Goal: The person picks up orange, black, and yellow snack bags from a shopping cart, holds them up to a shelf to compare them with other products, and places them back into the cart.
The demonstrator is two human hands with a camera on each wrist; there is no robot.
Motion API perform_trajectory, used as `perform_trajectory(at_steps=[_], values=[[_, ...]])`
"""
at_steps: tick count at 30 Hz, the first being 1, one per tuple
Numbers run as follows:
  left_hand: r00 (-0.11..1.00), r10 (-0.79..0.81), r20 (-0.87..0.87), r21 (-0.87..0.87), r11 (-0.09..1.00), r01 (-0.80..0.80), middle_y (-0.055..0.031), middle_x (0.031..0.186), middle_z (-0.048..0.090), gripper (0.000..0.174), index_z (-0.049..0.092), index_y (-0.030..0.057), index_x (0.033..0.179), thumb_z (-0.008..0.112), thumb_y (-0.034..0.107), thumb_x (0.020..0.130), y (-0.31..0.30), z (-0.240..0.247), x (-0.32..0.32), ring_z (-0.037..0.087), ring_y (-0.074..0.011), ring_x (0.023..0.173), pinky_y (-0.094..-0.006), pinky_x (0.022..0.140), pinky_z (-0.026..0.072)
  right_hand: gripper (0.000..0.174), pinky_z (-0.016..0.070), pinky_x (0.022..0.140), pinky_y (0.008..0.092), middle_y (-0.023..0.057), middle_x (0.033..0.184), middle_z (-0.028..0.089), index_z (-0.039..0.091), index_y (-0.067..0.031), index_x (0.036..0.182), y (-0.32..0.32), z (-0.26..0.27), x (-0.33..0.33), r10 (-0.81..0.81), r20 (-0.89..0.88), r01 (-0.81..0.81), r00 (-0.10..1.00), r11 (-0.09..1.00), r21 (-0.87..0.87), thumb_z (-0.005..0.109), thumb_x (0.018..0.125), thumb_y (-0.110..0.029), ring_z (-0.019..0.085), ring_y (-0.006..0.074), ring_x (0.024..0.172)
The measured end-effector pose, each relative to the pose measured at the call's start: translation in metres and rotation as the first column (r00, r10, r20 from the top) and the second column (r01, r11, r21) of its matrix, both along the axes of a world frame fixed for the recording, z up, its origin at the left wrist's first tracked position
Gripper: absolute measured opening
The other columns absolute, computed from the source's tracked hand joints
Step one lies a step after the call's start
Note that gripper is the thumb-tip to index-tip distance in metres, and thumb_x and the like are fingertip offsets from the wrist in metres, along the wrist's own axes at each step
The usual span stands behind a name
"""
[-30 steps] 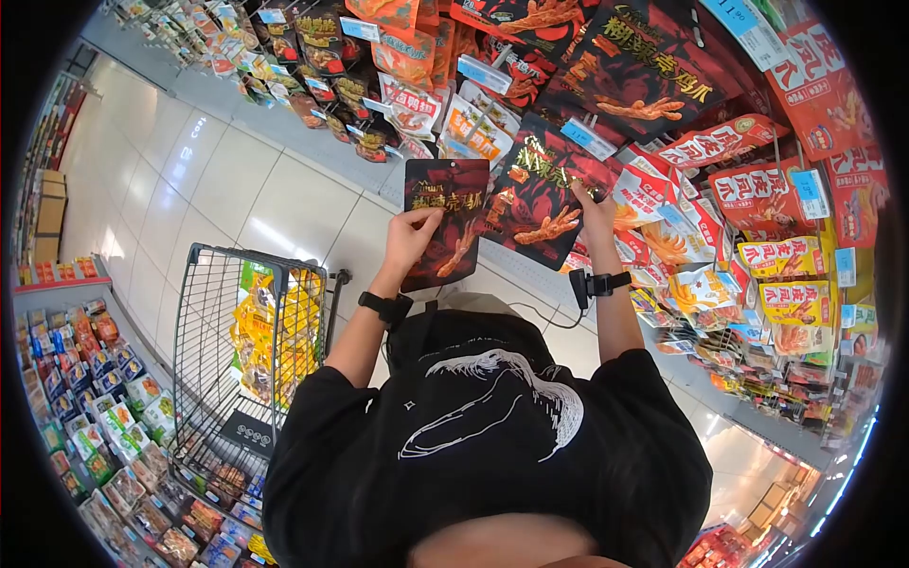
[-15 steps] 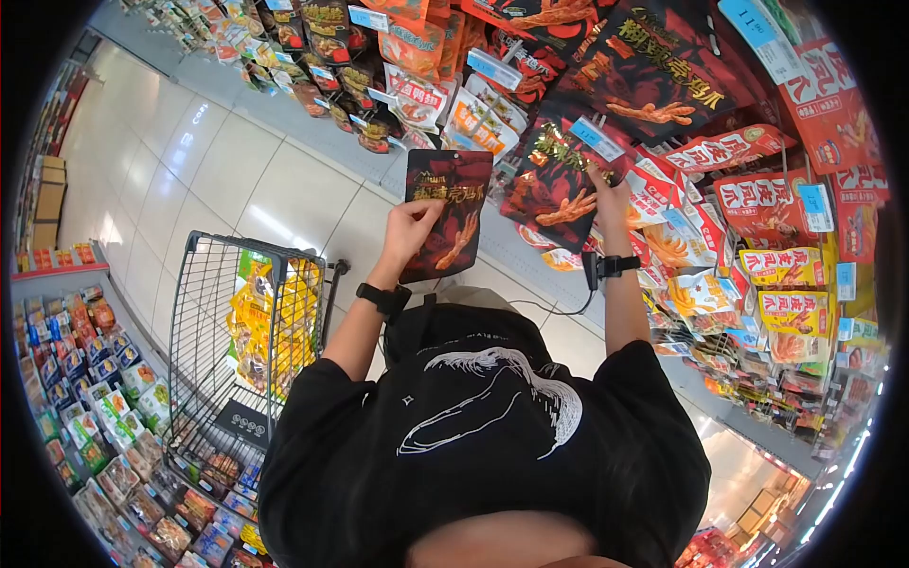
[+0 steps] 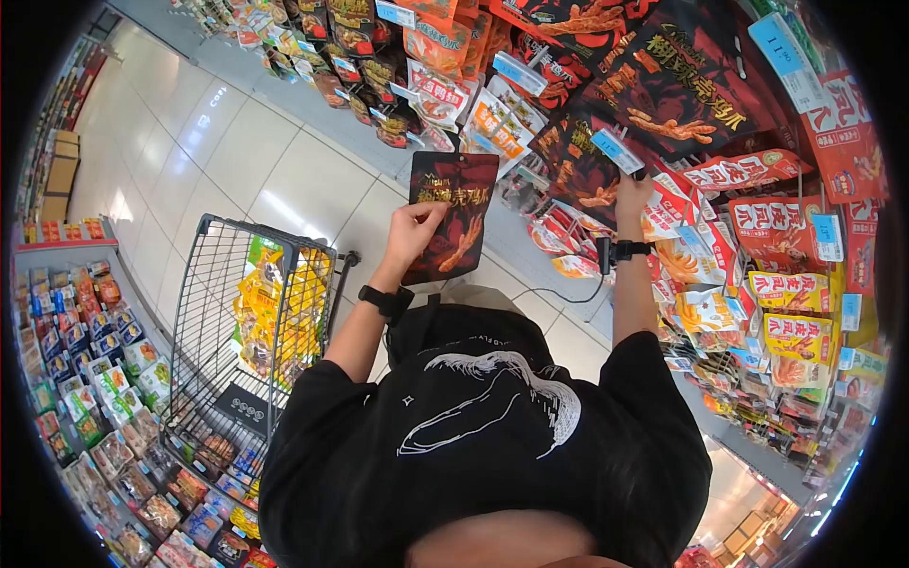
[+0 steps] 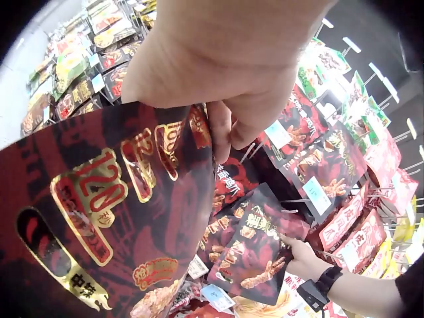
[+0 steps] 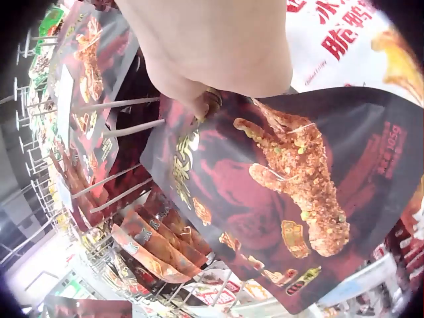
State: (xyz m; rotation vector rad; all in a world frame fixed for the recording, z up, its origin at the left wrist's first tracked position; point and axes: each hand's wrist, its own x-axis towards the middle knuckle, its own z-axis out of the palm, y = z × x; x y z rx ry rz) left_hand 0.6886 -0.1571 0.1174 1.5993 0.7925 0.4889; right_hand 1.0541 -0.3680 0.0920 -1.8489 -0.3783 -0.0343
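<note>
In the head view, the left hand [image 3: 414, 233] pinches the side of a black and dark red snack pouch [image 3: 456, 213], held upright in front of the body. The right hand [image 3: 632, 197] grips a similar dark pouch [image 3: 579, 163] at the rack, partly behind a blue and white price tag [image 3: 617, 152]. In the right wrist view, that pouch [image 5: 278, 192] spreads below the right hand [image 5: 215, 50], beside metal hooks. The left wrist view has the left hand [image 4: 228, 53] over its pouch [image 4: 112, 199], whose printed face fills the lower left.
A wire shopping cart [image 3: 232, 312] with yellow snack bags [image 3: 284, 308] stands at the left. Hanging snack bags [image 3: 795, 336] line the rack from the top round to the right. Packaged goods [image 3: 99, 379] fill a display at the lower left. A cable [image 3: 559, 296] hangs from the right wrist.
The right hand has carried its pouch up and right, away from the left one and in among the hanging bags. The left hand still holds its pouch nearly in place.
</note>
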Motion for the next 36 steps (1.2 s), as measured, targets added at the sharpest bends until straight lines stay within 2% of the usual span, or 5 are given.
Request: perform_trajectory(at_steps=[12, 15, 20, 27, 36], values=[[1.000, -0.002, -0.009, 0.024, 1.000, 0.002, -0.0019, 0.067, 0.064, 0.019, 0.069, -0.0006, 0.093, 0.063, 0.016, 0.086, -0.002, -0.004, 0.000, 0.049, -0.0040, 0.062, -0.0232, 0.056, 0.0426, 0.043, 0.0436, 0.086, 0.0306, 0.0129, 0.110, 0.062, 0.053, 0.0035, 0.116, 0.031, -0.014, -0.037, -0.067, 0.110, 0.064, 0.992, 0.997, 0.031, 0.068, 0.082, -0.018, 0.059, 0.0192, 0.097], [1.000, 0.007, 0.012, 0.012, 1.000, -0.007, -0.0022, 0.067, 0.064, 0.019, 0.069, -0.0005, 0.094, 0.062, 0.015, 0.086, -0.005, -0.002, 0.002, 0.050, -0.0041, 0.062, -0.0231, 0.056, 0.0430, 0.040, 0.0460, 0.078, 0.0308, 0.0120, 0.102, 0.063, 0.054, 0.0028, 0.106, 0.018, -0.046, -0.031, -0.048, 0.028, 0.042, 0.998, 0.984, 0.171, 0.071, 0.080, -0.023, 0.060, 0.0193, 0.089], [1.000, -0.025, -0.015, 0.000, 1.000, 0.025, -0.0023, 0.068, 0.065, 0.019, 0.069, -0.0006, 0.094, 0.062, 0.015, 0.086, -0.006, 0.002, 0.007, 0.050, -0.0041, 0.063, -0.0231, 0.057, 0.0434, 0.035, 0.0438, 0.056, 0.0336, 0.0067, 0.059, 0.055, 0.051, -0.0022, 0.067, 0.006, -0.053, -0.063, -0.268, 0.216, 0.321, 0.939, 0.908, -0.268, 0.073, 0.077, -0.027, 0.054, 0.0181, 0.056], [0.994, -0.089, -0.065, -0.026, 0.996, 0.087, -0.0043, 0.084, 0.069, 0.022, 0.069, -0.0012, 0.097, 0.060, 0.016, 0.089, -0.009, 0.001, 0.010, 0.057, -0.0058, 0.076, -0.0231, 0.069, 0.0478, 0.026, 0.0499, 0.069, 0.0326, 0.0136, 0.083, 0.068, 0.064, -0.0010, 0.093, 0.049, -0.070, -0.112, 0.252, -0.017, -0.250, 0.968, 0.946, -0.207, 0.061, 0.085, -0.025, 0.066, 0.0253, 0.076], [0.998, -0.049, -0.050, -0.011, 0.999, 0.049, -0.0045, 0.083, 0.069, 0.021, 0.069, -0.0020, 0.096, 0.059, 0.015, 0.089, -0.007, 0.000, 0.000, 0.057, -0.0058, 0.076, -0.0227, 0.069, 0.0477, 0.030, 0.0497, 0.079, 0.0327, 0.0152, 0.096, 0.067, 0.061, -0.0013, 0.109, 0.067, -0.088, -0.084, 0.232, -0.032, -0.228, 0.972, 0.907, -0.355, 0.058, 0.084, -0.017, 0.066, 0.0242, 0.091]])
